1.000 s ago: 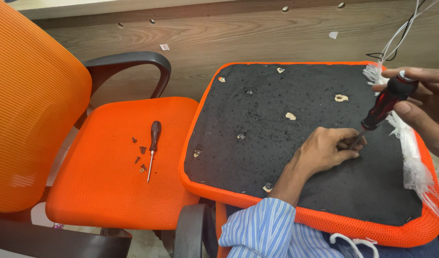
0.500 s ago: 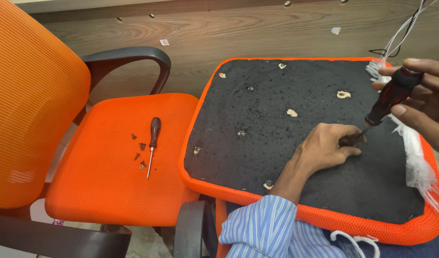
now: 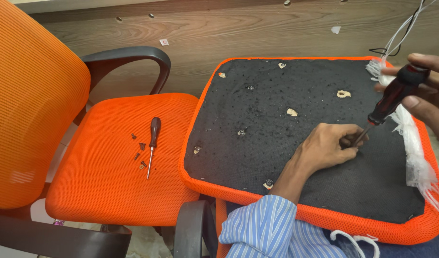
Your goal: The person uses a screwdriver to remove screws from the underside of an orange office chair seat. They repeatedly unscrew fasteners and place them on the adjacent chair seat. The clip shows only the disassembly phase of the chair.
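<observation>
At the left of the frame an orange chair (image 3: pixel 109 157) serves as a tray: a spare screwdriver (image 3: pixel 153 143) and loose screws (image 3: pixel 138 152) lie on its seat. At centre right the upturned seat base (image 3: pixel 286 143) lies black underside up. The right hand (image 3: pixel 427 91), upper right, wraps closed around a red-black screwdriver (image 3: pixel 393 98). The left hand (image 3: pixel 327 145), fingers curled, steadies its tip against the base.

We see the upturned seat panel's rough matt black fabric underside (image 3: pixel 296 143) edged in orange woven mesh; the red-and-black screwdriver handle (image 3: pixel 396 95) looks glossy plastic; the brown floor (image 3: pixel 257 33) shows wood grain.
</observation>
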